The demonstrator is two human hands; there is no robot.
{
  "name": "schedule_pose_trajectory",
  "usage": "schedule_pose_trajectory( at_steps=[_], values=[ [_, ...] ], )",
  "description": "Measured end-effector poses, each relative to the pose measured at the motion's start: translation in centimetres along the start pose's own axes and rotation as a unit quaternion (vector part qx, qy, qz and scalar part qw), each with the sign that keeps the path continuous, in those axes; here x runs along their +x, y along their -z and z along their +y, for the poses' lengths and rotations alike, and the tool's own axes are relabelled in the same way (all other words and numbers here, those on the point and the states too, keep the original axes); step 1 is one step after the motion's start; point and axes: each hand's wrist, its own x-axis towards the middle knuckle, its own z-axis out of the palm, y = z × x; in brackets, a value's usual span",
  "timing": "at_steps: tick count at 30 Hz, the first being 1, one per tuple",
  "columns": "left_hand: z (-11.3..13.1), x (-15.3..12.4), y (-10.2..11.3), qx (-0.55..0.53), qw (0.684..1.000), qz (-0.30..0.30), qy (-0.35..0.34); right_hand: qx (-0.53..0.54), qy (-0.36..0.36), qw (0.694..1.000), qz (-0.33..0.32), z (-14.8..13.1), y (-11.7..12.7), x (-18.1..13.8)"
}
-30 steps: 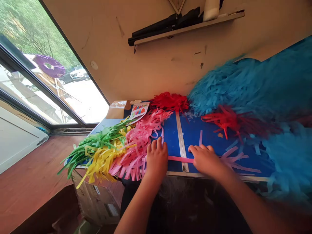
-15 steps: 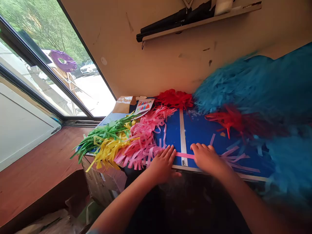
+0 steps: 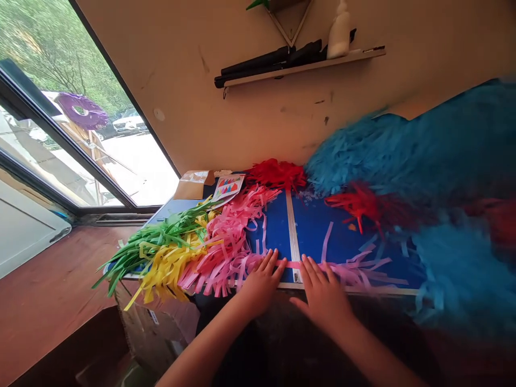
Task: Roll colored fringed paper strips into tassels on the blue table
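A narrow pink paper strip (image 3: pixel 287 264) lies along the front edge of the blue table (image 3: pixel 314 236), crossing its pale metal seam. My left hand (image 3: pixel 260 285) presses on the strip's left part with fingers stretched flat. Just to the right, my right hand (image 3: pixel 324 295) lies on the strip too, fingers extended and thumb out to the side. Loose pink-lilac fringe (image 3: pixel 358 269) spreads out beyond my right hand. Beside my left hand is a heap of pink fringed paper (image 3: pixel 229 231), with yellow fringe (image 3: pixel 165 269) and green fringe (image 3: pixel 161 236) farther left.
Red fringe (image 3: pixel 276 173) sits against the wall, and more red fringe (image 3: pixel 363 204) lies right of the seam. Large blue fringed masses (image 3: pixel 403 156) fill the right side. A printed sheet (image 3: pixel 229 187) and brown envelope (image 3: pixel 193 185) lie at the back left. Above hangs a narrow shelf (image 3: pixel 306 67) with a white bottle (image 3: pixel 339 33).
My right hand has gone from curled fingers on the strip to lying flat, closer to my left hand. My left hand stays on the strip. The view has shifted slightly right and up.
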Motion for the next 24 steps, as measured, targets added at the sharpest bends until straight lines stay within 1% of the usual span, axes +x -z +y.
schedule_pose_trajectory(
  at_steps=[3, 5, 7, 8, 10, 13, 15, 17, 18, 20, 22, 24],
  values=[
    [0.1, -0.1, 0.3, -0.015, 1.000, 0.006, 0.009, -0.020, -0.039, 0.999, -0.022, 1.6, 1.0, -0.7],
    [0.1, -0.2, 0.9, -0.031, 0.999, 0.006, 0.011, -0.021, -0.063, 0.998, -0.020, 1.8, 1.8, -0.6],
    [0.1, -0.3, 1.6, -0.048, 0.999, 0.017, 0.016, -0.011, -0.076, 0.997, -0.003, 1.4, 2.4, -0.1],
    [0.1, -0.2, 1.9, -0.051, 0.998, 0.029, 0.020, -0.002, -0.074, 0.997, 0.011, 1.2, 2.7, 0.3],
    [0.2, 0.1, 2.3, -0.039, 0.997, 0.066, 0.031, 0.022, -0.047, 0.998, 0.034, 1.0, 2.9, 1.1],
    [0.5, 1.1, 2.2, 0.014, 0.992, 0.125, 0.031, 0.053, 0.003, 0.998, 0.036, 1.5, 2.5, 1.8],
    [0.6, 1.8, 1.8, 0.045, 0.986, 0.160, 0.019, 0.064, 0.012, 0.998, 0.027, 2.1, 2.1, 1.7],
    [0.8, 2.2, 1.4, 0.059, 0.981, 0.185, -0.008, 0.076, 0.005, 0.997, 0.026, 2.7, 1.9, 1.4],
    [0.8, 2.3, 1.3, 0.062, 0.980, 0.188, -0.025, 0.084, 0.000, 0.996, 0.027, 3.0, 1.9, 1.2],
    [0.9, 2.3, 1.1, 0.066, 0.980, 0.175, -0.061, 0.105, -0.006, 0.994, 0.019, 3.4, 2.2, 1.0],
    [1.0, 2.0, 1.1, 0.076, 0.980, 0.162, -0.085, 0.128, -0.008, 0.992, 0.000, 3.6, 2.6, 1.2],
    [1.0, 1.8, 1.1, 0.087, 0.977, 0.169, -0.099, 0.139, -0.008, 0.990, -0.023, 3.8, 3.0, 1.7]
  ],
)
